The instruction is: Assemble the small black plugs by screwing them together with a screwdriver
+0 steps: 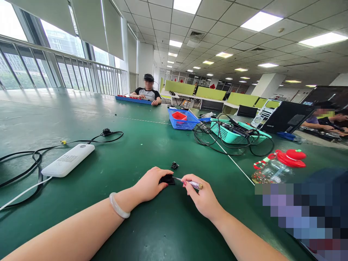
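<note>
While tool (195, 184) in RH (201, 198), pwr-bank (67, 159) print illegible.

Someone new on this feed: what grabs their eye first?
Probably the red-lidded jar at the right, bright against the green tabletop. Next, front and centre, the right hand aims a slim tool at a small black piece held by the left hand.

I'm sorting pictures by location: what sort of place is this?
Probably an open-plan office, perhaps doubling as a workroom: lime-green rectangular partitions stand farther back, white rectangular light panels dot the pale tiled ceiling, and a turquoise perforated plastic basket holds black cables.
</note>
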Demonstrator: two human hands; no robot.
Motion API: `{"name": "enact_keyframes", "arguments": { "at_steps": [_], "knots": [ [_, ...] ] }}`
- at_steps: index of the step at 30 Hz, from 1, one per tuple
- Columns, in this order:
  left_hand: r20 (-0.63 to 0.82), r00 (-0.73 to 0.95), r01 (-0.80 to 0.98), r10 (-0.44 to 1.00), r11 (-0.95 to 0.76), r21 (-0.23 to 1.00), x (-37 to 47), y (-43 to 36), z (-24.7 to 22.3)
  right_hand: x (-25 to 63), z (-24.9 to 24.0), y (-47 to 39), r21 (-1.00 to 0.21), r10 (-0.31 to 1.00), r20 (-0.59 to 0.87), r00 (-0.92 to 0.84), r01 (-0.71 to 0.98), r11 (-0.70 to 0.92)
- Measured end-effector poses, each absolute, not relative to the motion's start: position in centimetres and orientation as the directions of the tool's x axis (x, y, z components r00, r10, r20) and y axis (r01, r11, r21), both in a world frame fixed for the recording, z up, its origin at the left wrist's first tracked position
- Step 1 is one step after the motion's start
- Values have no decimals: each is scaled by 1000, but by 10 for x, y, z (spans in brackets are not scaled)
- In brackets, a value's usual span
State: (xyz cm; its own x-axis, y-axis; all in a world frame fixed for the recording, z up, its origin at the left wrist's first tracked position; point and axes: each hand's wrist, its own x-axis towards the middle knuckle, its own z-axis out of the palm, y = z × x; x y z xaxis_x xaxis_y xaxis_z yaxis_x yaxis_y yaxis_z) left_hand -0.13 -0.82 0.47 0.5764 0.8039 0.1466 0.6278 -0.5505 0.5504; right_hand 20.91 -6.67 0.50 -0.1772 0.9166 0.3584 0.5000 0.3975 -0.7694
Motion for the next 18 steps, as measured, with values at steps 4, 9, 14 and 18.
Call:
{"name": "enact_keyframes", "arguments": {
  "at_steps": [4,9,14,18],
  "knots": [
    [142,574,635,807,-547,545,-1,-8,5,210,4,-66,-777,915,386,-120,491,393],
    [145,576,629,805,-549,550,-2,-6,2,211,4,-70,-792,896,443,-38,451,411],
    [154,578,625,801,-556,547,-2,-5,0,210,8,-72,-697,865,482,-140,536,476],
    [159,552,634,819,-536,557,-3,-4,-2,208,10,-72,-661,865,464,-189,576,480]
  ]
}}
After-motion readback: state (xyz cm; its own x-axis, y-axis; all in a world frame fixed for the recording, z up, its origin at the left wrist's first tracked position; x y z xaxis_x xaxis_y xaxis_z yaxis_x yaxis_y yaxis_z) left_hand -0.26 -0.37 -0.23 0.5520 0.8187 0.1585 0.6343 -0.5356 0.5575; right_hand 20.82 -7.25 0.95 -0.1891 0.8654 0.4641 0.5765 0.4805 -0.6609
